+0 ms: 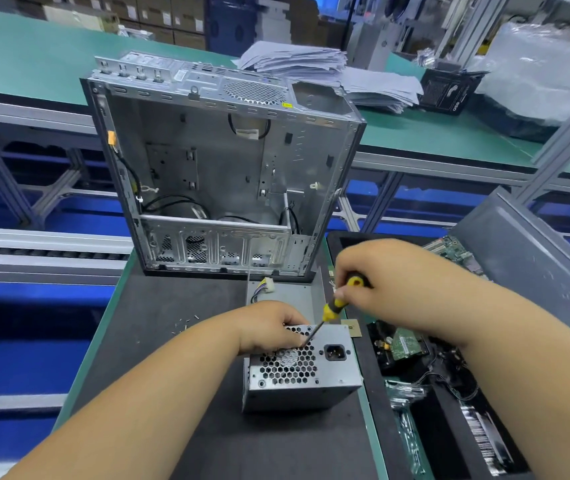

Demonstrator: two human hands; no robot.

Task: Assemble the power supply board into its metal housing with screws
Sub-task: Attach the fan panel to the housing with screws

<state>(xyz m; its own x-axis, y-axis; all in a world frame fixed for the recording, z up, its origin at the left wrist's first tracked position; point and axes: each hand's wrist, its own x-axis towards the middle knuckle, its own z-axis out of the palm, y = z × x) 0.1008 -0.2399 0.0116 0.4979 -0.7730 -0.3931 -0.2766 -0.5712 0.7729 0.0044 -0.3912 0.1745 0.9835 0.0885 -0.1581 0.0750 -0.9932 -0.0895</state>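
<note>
The grey metal power supply housing [306, 382] stands on the black mat, its honeycomb fan grille and power socket facing me. My left hand [269, 327] grips its top left corner, fingers curled over the edge. My right hand [377, 275] grips the yellow and black screwdriver [333, 308], whose tip meets the housing's top edge beside my left fingers. A bundle of wires with a white plug [265, 285] comes out behind the housing. Several loose screws [181, 325] lie on the mat to the left.
An open computer case [221, 168] stands upright behind the housing. A black tray [373, 386] at the right holds circuit boards and a hard drive [406, 346]. A grey bin [525, 247] sits at the far right. Stacked papers [311, 67] lie on the far bench.
</note>
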